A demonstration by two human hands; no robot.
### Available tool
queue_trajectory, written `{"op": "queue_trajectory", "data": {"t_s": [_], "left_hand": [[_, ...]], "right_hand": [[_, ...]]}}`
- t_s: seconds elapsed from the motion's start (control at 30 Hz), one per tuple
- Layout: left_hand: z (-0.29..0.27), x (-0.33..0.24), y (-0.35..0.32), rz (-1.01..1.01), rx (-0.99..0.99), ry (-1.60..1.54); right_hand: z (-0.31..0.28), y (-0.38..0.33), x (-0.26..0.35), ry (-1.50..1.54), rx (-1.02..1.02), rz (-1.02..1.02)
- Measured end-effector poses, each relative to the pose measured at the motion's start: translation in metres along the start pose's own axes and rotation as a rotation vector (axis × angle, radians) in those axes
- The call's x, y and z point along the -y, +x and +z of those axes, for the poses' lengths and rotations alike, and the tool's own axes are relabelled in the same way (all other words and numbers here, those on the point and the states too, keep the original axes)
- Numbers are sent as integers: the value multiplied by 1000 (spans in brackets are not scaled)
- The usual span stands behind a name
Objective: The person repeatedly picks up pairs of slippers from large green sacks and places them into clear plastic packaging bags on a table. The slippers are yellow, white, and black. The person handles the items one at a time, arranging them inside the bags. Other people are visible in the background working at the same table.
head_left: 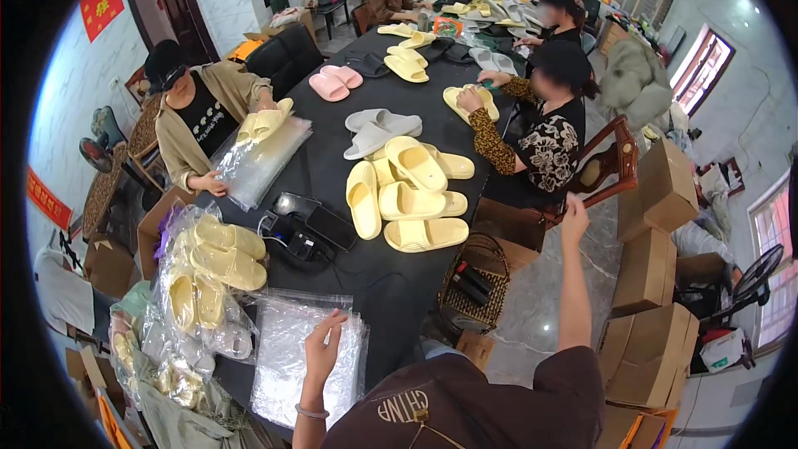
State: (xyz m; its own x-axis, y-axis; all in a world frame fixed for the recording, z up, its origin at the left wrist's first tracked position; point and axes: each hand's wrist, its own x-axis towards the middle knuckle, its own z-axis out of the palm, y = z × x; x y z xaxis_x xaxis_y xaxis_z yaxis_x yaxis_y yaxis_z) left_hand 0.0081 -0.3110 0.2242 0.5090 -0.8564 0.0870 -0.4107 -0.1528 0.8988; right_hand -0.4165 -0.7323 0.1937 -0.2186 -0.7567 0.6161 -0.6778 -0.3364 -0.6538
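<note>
My left hand (322,351) is over a stack of clear plastic bags (278,374) at the near left of the table, its fingers loosely apart and nothing in them. Out to the right, past the table edge, my right hand (574,221) is raised in the air with loosely bent fingers and holds nothing I can see. Ahead lies a pile of yellow slippers (426,234), with a pair of grey slippers (378,131) just behind. Left of the bags, bagged yellow slippers (224,254) are heaped. A dark device with cables (307,229) lies between the heap and pile.
Across the long dark table (391,283), a person at left (199,116) handles yellow slippers on plastic bags. At right, another person (540,116) works on a yellow slipper. Pink slippers (336,81) lie farther back. A woven basket (474,291) and stacked cartons (652,349) stand at right.
</note>
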Motion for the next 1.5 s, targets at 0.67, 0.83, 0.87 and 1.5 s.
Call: {"op": "queue_trajectory", "data": {"t_s": [0.67, 0.83, 0.87, 1.5], "left_hand": [[-50, 55, -159, -427, -847, -2], [-36, 100, -251, -774, -1204, 202], [-25, 117, -270, -819, -1253, 314], [18, 207, -282, -1302, -1205, 186]], "right_hand": [[37, -362, 24, -119, 1546, 11], [73, -353, 128, 442, 1572, -599], [74, -349, 147, 498, 1598, -695], [243, -470, 291, 126, 1336, -875]]}}
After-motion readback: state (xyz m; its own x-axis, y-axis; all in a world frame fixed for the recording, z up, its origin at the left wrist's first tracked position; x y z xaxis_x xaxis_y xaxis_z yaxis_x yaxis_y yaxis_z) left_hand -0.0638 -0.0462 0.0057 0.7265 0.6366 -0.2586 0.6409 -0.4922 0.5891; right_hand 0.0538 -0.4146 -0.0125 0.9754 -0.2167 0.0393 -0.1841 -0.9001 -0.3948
